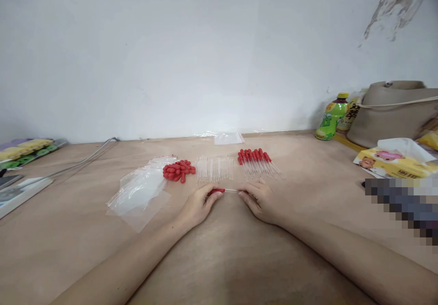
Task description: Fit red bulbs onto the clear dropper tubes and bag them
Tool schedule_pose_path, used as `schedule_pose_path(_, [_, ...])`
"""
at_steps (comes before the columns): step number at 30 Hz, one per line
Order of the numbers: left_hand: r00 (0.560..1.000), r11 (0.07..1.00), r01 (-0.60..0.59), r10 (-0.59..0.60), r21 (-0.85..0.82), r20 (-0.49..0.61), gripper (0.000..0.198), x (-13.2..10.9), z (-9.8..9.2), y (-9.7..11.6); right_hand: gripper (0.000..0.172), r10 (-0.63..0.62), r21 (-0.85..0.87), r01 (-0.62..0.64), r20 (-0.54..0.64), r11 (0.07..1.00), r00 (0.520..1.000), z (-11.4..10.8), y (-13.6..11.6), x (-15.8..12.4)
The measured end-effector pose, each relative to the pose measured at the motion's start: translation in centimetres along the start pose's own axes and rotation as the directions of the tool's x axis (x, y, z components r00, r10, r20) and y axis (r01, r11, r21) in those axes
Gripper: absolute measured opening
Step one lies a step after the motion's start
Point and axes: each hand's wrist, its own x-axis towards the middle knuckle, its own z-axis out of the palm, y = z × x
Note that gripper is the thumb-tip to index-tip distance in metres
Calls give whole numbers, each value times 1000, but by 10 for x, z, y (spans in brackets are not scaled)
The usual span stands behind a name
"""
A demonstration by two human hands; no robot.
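Note:
My left hand (198,204) pinches the red rubber bulb (216,190) of a dropper just above the wooden table (219,259). My right hand (262,200) pinches the clear glass tube (232,190) joined to that bulb. Both hands are closed on this one dropper, held level between them. Behind the hands lie a pile of loose red bulbs (178,170), a row of bare clear tubes (215,168) and a bunch of finished droppers with red bulbs (256,161).
Clear plastic bags (140,191) lie left of the bulbs, and another small bag (228,138) sits by the wall. A green bottle (331,117), a beige handbag (393,113) and a tissue pack (397,159) stand at the right. A cable (78,161) and books lie at the left.

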Motion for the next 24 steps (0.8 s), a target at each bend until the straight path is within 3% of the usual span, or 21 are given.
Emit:
schedule_pose_path(7, [1000,997,3,-2,-77,13,17,1,4,-2,20,2,11,-2,26,1000,1000,-5,-1,3])
schedule_pose_path(16, [992,995,33,-21,-98,126,18,-4,3,0,18,-41,-30,45,126,999,991,-12,0,6])
schedule_pose_path(24, [994,995,64,-57,-78,89,22,-3,4,0,21,-21,-159,28,44,987,999,-7,-4,2])
